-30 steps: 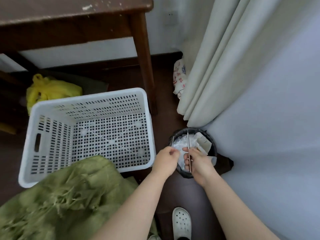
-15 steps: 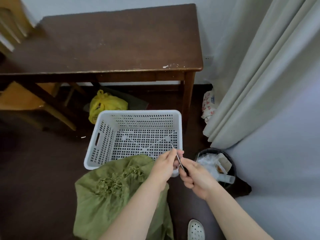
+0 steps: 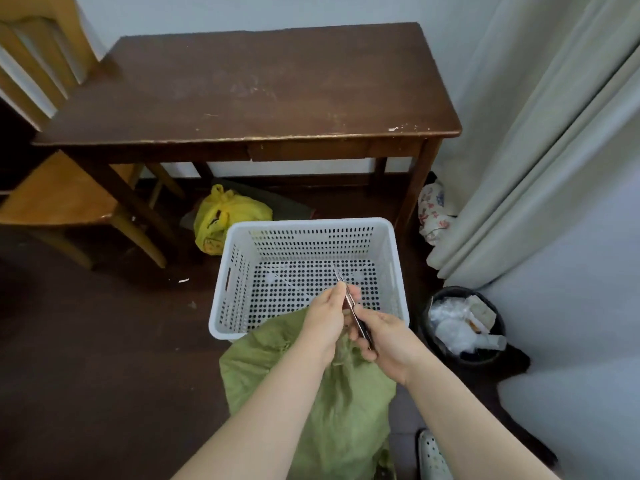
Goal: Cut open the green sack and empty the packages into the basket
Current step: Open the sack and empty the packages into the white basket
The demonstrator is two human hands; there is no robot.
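Your two hands have come away from the black bin (image 3: 450, 292), where they hovered a second ago. They now sit together over the near edge of the white basket (image 3: 311, 224), above the top of the green sack (image 3: 349, 403). Your right hand (image 3: 389, 341) grips the dark handle end of a thin metal blade (image 3: 349, 304), fingers curled round it. Your left hand (image 3: 325, 318) pinches the same blade near its tip, which points out over the basket floor. Half a second ago the hands were at the basket's near right corner; they are now nearer the middle of its near rim.

The sack lies crumpled on the dark floor, its upper edge touching the basket's near wall, just as before. I cannot tell whether it is cut. No packages lie in the basket.

Your view has lifted. The whole brown table (image 3: 263, 84) now shows behind the basket, with a wooden chair (image 3: 59, 195) at its left and a yellow bag (image 3: 230, 216) under it. The bin stands just right of the basket, by the curtain (image 3: 540, 150).
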